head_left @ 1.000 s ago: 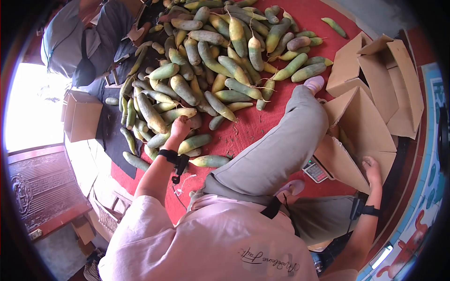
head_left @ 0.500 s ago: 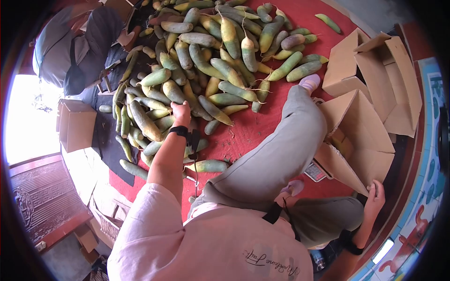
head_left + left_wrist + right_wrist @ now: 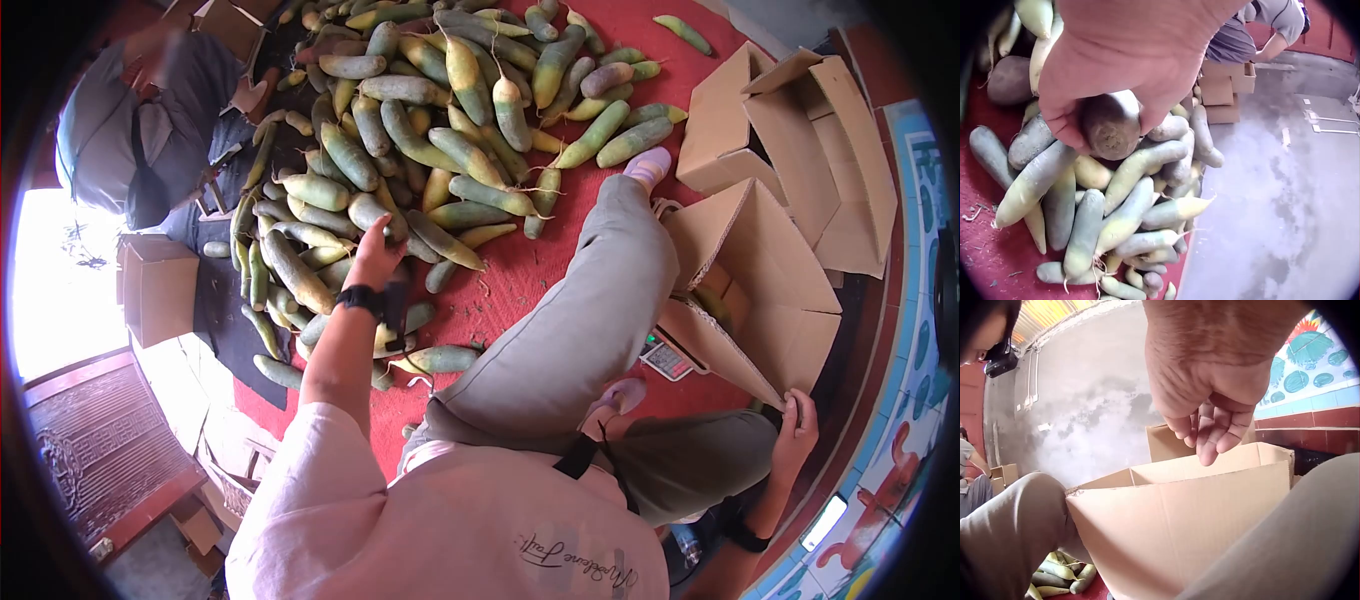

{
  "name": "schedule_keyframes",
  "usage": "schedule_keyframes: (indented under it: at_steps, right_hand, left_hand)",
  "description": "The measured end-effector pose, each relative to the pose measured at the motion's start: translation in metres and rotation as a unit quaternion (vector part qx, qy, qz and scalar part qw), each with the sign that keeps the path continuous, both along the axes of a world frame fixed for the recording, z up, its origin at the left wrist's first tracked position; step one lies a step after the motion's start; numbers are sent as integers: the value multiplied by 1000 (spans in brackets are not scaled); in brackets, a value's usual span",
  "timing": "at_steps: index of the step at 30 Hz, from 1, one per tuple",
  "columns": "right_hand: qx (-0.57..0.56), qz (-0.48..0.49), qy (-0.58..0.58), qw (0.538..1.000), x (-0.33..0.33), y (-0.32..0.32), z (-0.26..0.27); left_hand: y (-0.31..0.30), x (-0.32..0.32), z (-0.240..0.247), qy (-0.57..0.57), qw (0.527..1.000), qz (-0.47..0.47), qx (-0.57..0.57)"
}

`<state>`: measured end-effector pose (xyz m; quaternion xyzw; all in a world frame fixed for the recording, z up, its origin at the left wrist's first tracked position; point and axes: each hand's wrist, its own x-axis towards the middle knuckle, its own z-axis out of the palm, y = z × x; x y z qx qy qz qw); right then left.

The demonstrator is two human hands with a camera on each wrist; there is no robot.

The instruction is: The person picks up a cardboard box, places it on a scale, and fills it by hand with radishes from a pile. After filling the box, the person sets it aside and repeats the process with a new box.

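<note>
Evidently, in the head view, the left hand (image 3: 378,258) was at the heap of green radishes (image 3: 465,158) on the red cloth (image 3: 510,290), holding one radish (image 3: 368,210) by an end, probably because its neighbours crowded the sides. The right hand (image 3: 795,435) was by the near corner of an open box (image 3: 795,280), which stood beside the person's legs (image 3: 575,310), presumably to be within easy reach. A keypad device (image 3: 668,362) showed at its side.

In the left wrist view, thumb and fingers were curled round the radish's blunt end from opposite sides, a hold that likely suited so thick a body.

In the right wrist view, the right hand's fingers were loosely bent, gripping nothing visible; whether they touched the box could not be told.
</note>
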<state>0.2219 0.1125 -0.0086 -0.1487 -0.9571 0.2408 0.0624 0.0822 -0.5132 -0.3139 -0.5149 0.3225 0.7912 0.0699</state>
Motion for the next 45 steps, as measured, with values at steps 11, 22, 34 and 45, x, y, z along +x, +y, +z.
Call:
schedule_keyframes:
  at_steps: [11, 22, 34, 45]
  right_hand:
    - [1, 100, 31, 995, -20, -58, 23]
    - [-13, 191, 80, 978, -9, -119, 54]
    - [68, 387, 10, 919, 16, -142, 58]
    - [-134, 355, -108, 919, 34, -99, 63]
  left_hand:
    - [69, 65, 170, 172, 946, -263, 78]
    - [131, 80, 291, 294, 790, -535, 54]
    - [190, 89, 302, 369, 525, -764, 64]
    - [206, 83, 292, 352, 570, -734, 113]
